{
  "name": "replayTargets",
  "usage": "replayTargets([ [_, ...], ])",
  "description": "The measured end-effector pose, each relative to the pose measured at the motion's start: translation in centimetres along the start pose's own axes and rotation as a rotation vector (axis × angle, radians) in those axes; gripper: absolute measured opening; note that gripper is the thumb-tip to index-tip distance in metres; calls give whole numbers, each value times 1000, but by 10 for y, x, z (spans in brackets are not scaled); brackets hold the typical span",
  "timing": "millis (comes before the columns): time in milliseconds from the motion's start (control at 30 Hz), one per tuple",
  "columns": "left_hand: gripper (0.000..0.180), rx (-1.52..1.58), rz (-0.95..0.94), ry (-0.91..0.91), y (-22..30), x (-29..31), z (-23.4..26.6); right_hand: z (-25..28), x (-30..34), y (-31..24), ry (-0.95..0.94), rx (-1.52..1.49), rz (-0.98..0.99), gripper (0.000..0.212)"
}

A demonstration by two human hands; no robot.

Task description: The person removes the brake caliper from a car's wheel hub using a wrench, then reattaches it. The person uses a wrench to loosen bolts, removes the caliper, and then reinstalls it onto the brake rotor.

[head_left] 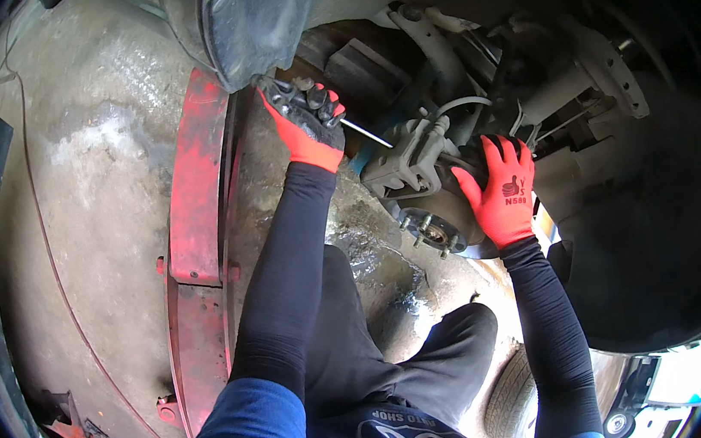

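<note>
A: Head view: person crouched at an open wheel arch, wheel off. Left hand [305, 120] in an orange-and-black glove, grip closed around the handle of a long thin tool [362, 131]. Can't tell whether it's a screwdriver or a slim bar. Shaft runs right and down toward the brake caliper [408, 156].

B: Right hand?

A: Right hand [499, 193], same kind of glove, laid over the right side of the brake disc [453, 207], fingers curled around the top edge. Grip narrow, bracing the disc, not lifting anything.

B: Where does the caliper sit?

A: On the disc, upper left of the hub [434, 234]; wheel studs show bare below it. Brake hose [463, 104] loops above. Tool tip ends at or just beside the caliper's left face; the contact point is too small to make out.

B: Step, in your read?

A: Judgement only: working at the caliper with the tool, prying or loosening, while the other hand steadies the rotor. Caliper looks seated, so early in the job.

B: Next move needs?

A: Tip seated firmly before any load goes on, force kept along the shaft, right-hand fingers kept out of the tool's line. A slip could hit the hose.

B: Surroundings?

A: Red lift arm [197, 236] on the concrete floor [98, 204] to the left, a tyre [510, 404] by the right knee.
</note>
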State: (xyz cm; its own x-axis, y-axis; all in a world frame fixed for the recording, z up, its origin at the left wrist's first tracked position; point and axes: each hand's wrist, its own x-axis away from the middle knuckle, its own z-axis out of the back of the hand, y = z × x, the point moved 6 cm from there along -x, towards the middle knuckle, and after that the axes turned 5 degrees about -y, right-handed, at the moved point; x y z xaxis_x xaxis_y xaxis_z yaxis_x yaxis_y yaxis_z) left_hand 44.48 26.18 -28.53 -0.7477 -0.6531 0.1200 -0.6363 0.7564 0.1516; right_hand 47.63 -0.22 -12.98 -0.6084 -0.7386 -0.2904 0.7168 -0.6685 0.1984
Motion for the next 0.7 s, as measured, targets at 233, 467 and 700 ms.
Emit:
replayTargets([
  [233,56,98,-107,172,6,66,32,0,-3,-1,-97,-36,-58,57],
  [467,57,-176,-23,14,9,14,-32,-3,7,8,-1,-80,37,53],
  [700,39,-468,226,-158,-40,-69,-57,-5,2,2,-62,-84,17,54],
])
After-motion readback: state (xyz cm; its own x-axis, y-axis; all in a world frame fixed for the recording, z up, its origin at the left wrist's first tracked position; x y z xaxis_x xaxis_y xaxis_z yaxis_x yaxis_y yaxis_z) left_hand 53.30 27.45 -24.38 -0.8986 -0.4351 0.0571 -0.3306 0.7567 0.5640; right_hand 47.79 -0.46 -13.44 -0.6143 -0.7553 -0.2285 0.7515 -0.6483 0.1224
